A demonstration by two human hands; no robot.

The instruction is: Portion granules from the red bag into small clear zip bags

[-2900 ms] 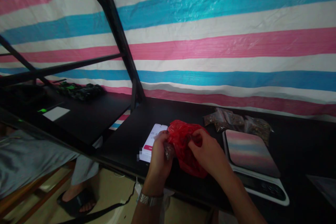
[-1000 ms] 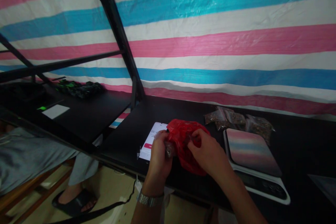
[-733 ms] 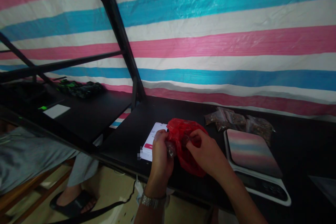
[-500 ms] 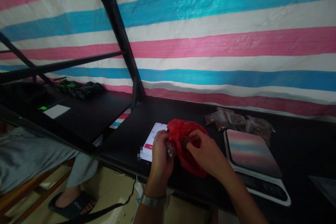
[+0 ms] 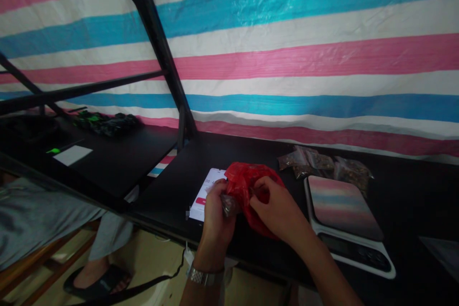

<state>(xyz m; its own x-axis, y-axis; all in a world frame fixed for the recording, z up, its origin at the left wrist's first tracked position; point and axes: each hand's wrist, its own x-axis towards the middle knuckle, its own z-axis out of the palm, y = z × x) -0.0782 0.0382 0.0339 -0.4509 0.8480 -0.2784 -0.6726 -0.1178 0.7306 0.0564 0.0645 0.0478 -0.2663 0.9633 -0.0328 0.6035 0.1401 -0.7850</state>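
Note:
My left hand (image 5: 217, 217), with a metal-band watch on its wrist, is closed around a small clear plastic bag (image 5: 229, 205) with something dark inside. Directly beside it, a crumpled red plastic bag (image 5: 247, 174) stands on the black table with its mouth open. The fingers of my right hand (image 5: 276, 205) are bent together at that mouth, partly hidden by the red plastic; what they pinch does not show clearly. Behind my left hand lies a phone (image 5: 201, 210) with a lit white screen and a red button.
A white kitchen scale (image 5: 347, 215) with a shiny plate sits right of my hands. Several filled zip bags (image 5: 319, 162) lie behind it. A black metal post (image 5: 158, 43) rises at left. Beyond it are a white sheet (image 5: 73, 155) and a seated person's leg (image 5: 111, 234).
My right fingers have shifted slightly at the red bag's mouth, and the dark bit seen between them earlier is now hidden. My left hand keeps its hold on the small bag.

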